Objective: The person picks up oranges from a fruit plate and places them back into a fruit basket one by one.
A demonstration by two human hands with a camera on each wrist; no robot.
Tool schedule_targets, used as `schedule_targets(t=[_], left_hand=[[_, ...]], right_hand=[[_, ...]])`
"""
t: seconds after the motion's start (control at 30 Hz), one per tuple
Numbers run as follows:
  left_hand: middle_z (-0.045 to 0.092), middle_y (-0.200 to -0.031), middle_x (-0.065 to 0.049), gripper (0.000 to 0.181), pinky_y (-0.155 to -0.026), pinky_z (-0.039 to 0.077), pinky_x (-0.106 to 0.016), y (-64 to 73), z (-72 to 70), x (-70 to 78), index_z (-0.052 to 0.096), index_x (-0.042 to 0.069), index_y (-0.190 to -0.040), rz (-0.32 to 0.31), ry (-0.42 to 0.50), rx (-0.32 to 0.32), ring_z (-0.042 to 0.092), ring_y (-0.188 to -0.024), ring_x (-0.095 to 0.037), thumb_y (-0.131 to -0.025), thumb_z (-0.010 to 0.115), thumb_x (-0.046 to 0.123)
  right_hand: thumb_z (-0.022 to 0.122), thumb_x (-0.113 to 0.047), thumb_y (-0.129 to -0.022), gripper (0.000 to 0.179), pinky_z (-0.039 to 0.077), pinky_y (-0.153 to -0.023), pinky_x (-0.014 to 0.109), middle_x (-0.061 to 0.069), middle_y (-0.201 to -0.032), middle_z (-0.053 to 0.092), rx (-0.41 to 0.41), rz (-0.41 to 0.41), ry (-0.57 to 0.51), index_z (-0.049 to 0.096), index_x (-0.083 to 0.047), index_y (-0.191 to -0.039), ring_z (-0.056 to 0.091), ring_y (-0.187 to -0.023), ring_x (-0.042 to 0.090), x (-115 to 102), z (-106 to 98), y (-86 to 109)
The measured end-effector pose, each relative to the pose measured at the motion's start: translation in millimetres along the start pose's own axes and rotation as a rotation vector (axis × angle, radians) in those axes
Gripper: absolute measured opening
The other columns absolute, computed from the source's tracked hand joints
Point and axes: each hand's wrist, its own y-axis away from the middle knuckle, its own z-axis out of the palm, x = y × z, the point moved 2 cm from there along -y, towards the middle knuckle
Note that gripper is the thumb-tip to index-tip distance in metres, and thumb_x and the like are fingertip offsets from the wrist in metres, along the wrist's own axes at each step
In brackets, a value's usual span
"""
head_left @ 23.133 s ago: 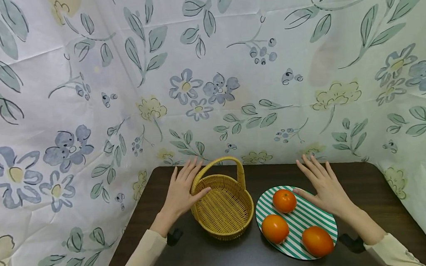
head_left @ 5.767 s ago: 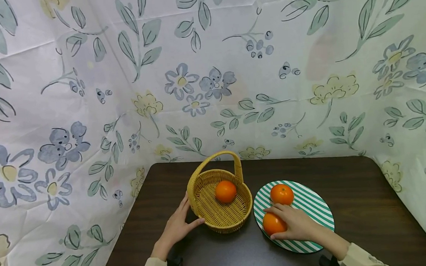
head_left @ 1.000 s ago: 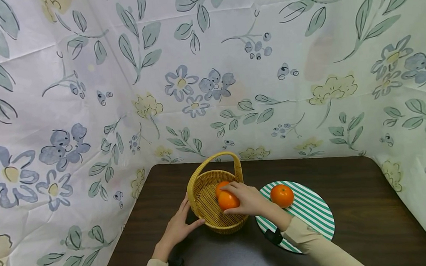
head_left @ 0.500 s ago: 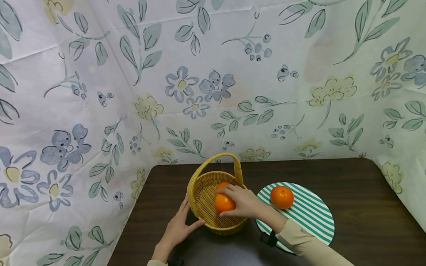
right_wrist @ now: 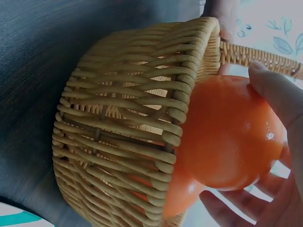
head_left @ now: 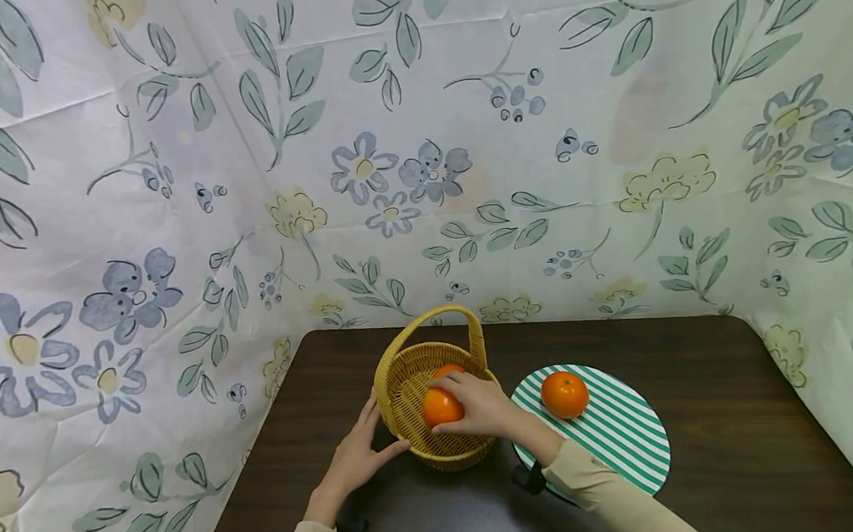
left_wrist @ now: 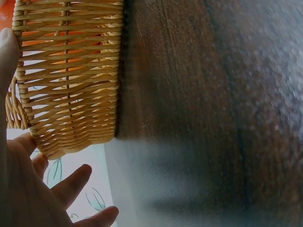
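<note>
Since the frame 5.8 s earlier, the right hand [head_left: 483,408] has carried 1 orange [head_left: 441,407] from the striped oval plate [head_left: 628,434] across to the wicker basket [head_left: 409,388]; in the last 1 s, hand and fruit have shifted slightly left within it. Basket and left hand [head_left: 359,459] look all but unmoved.

The right thumb and fingers curl round the held orange, parted about as wide as the fruit. It is in the basket's mouth, much of it above the rim in the right wrist view, and another orange [head_left: 450,370] lies deeper inside, partly hidden; whether the 2 touch cannot be told. The left fingers are spread and fairly straight, some touching the basket's left side, the thumb at its near rim. The 3rd orange [head_left: 564,394] rests on the plate.

If the grip loosened this high, the fruit could drop onto its neighbour or roll over the rim. Pressing on the rim could tip the basket, since the left hand only braces it lightly, it seems. A careless withdrawal could snag the handle [head_left: 476,341], or let the right sleeve [head_left: 594,482] or black wrist camera [head_left: 529,477] nudge the plate and set its orange rolling.
</note>
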Motion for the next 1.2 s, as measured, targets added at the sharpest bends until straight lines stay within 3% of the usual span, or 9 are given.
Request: schedule_targets(t=[0.37,0.67,0.97,1.2], left_hand=[[-0.004,-0.154,0.019,0.087,-0.088,0.04,-0.062,-0.4,2.0,-0.7,0.005,0.047,-0.145,-0.01,0.01,-0.007,0.044,-0.125,-0.037,-0.078,0.056,0.067],[-0.003,-0.154,0.018,0.088,-0.09,0.039,-0.062,0.1,0.2,0.9,0.006,0.046,-0.145,-0.012,0.018,0.003,0.042,-0.126,-0.036,-0.077,0.057,0.068],[-0.002,-0.154,0.018,0.089,-0.091,0.037,-0.064,0.3,0.5,-0.3,0.007,0.045,-0.146,-0.017,0.019,0.003,0.04,-0.128,-0.036,-0.076,0.056,0.069],[0.0,-0.156,0.013,0.089,-0.092,0.037,-0.064,0.4,0.3,0.1,0.008,0.044,-0.146,-0.011,0.02,0.012,0.041,-0.128,-0.036,-0.076,0.057,0.068]], right_hand=[[0.067,-0.058,-0.075,0.068,0.05,-0.072,0.038,0.0,-0.125,0.053,-0.028,0.026,0.008,0.05,-0.025,-0.132,0.055,-0.101,0.016,2,13,-7.4],[0.067,-0.057,-0.075,0.068,0.051,-0.075,0.039,0.001,-0.121,0.054,-0.022,-0.004,0.042,0.05,-0.024,-0.131,0.056,-0.1,0.017,-4,18,-11.6],[0.069,-0.056,-0.075,0.068,0.042,-0.093,0.047,0.001,-0.126,0.053,-0.038,-0.011,0.057,0.05,-0.022,-0.131,0.047,-0.116,0.022,-7,25,-16.1],[0.069,-0.058,-0.074,0.07,0.038,-0.095,0.047,0.0,-0.126,0.055,-0.042,-0.03,0.113,0.051,-0.021,-0.131,0.045,-0.115,0.022,-9,30,-19.4]])
